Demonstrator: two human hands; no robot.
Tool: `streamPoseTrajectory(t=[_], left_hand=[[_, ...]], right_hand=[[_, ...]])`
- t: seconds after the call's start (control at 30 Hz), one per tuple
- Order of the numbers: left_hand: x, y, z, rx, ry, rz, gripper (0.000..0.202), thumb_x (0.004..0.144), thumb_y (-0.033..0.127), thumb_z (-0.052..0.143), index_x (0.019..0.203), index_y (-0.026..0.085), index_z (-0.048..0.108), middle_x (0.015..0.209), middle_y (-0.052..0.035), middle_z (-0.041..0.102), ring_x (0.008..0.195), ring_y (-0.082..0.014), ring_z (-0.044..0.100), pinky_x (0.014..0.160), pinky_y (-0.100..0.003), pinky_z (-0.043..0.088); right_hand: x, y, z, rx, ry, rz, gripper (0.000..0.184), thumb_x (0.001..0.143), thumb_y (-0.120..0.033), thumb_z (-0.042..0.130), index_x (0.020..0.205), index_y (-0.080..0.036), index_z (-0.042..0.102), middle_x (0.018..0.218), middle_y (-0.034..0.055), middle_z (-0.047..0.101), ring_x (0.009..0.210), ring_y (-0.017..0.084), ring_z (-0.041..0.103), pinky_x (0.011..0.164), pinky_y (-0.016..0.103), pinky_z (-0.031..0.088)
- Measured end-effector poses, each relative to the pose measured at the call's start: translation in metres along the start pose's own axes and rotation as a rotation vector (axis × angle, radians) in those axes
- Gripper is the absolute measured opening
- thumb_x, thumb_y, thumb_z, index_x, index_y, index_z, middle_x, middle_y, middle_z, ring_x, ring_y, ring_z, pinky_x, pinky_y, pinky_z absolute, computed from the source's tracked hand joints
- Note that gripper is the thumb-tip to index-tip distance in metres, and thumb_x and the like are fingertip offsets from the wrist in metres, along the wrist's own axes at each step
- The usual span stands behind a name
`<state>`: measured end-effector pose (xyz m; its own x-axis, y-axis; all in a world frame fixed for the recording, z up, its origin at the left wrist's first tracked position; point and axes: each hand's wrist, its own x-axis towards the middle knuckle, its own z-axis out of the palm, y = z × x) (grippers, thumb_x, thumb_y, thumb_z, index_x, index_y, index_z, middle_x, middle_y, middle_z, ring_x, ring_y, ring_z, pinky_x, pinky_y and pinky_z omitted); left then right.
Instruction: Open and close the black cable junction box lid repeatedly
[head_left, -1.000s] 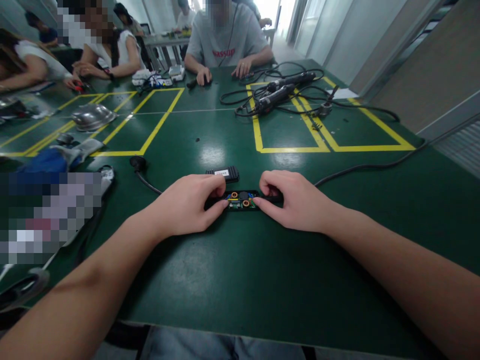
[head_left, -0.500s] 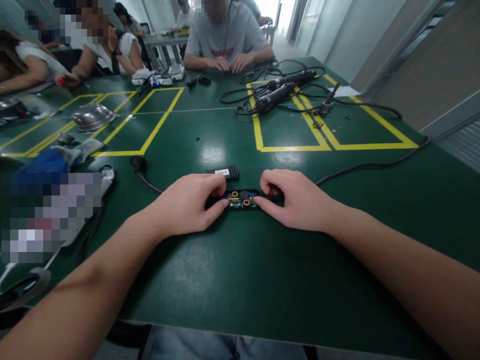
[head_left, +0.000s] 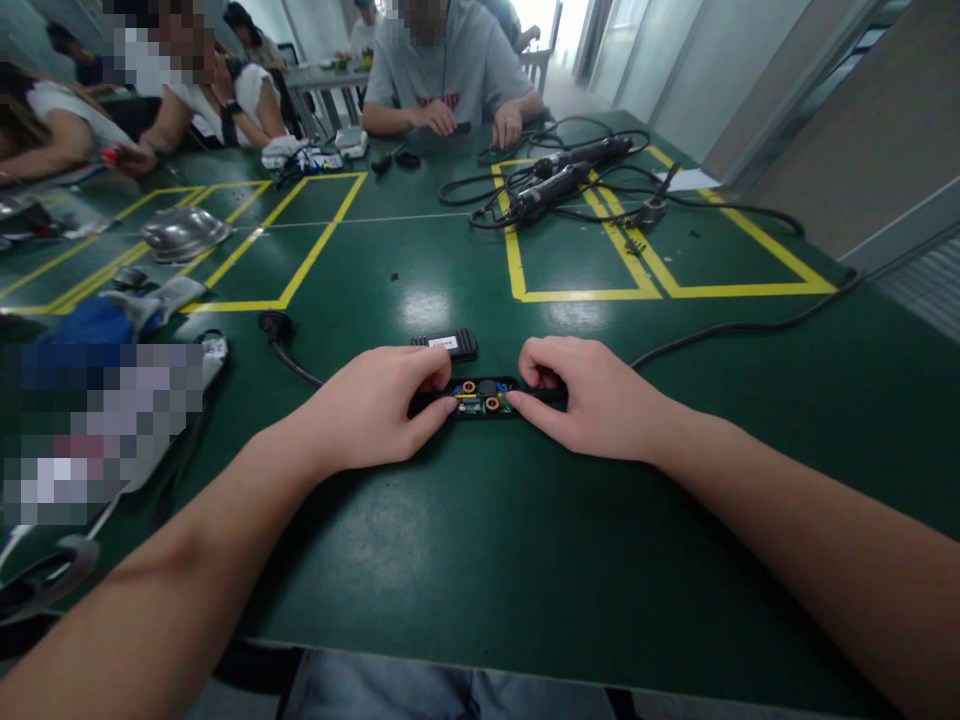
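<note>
An opened black power adapter [head_left: 480, 396] lies flat on the green table [head_left: 465, 560], its circuit board with copper coils facing up. My left hand [head_left: 375, 405] grips its left end with curled fingers. My right hand [head_left: 589, 395] pinches its right end, where a black cable [head_left: 720, 332] leads off to the right. Just behind the adapter lies a separate black cover piece [head_left: 448, 345] with a white label.
Another black cord with a plug [head_left: 276, 325] runs in from the left. Electric screwdrivers and tangled cables [head_left: 559, 185] lie inside yellow floor-tape boxes at the back right. A grey metal part [head_left: 184, 232] and blue items sit left. Several people sit at the far edge.
My hands and the adapter have stayed put. The person opposite in the grey shirt has moved their hands and picked something up.
</note>
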<state>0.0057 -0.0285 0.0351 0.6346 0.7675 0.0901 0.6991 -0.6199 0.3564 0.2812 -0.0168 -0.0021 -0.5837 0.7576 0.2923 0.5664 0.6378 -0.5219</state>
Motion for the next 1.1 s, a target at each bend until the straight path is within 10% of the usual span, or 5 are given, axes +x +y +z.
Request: streamPoseTrajectory(t=[1.1], left_hand=[[0.0038, -0.0045, 0.0034, -0.074, 0.022, 0.004, 0.019, 0.102, 0.027, 0.05, 0.087, 0.022, 0.058, 0.076, -0.0004, 0.063, 0.064, -0.0166, 0.052, 0.067, -0.031, 0.036]], right_hand=[[-0.0007, 0.0051, 0.0028, 0.025, 0.084, -0.082, 0.016, 0.102, -0.026, 0.062, 0.088, -0.024, 0.057, 0.077, 0.0, 0.065, 0.067, 0.017, 0.056, 0.067, 0.032, 0.038]])
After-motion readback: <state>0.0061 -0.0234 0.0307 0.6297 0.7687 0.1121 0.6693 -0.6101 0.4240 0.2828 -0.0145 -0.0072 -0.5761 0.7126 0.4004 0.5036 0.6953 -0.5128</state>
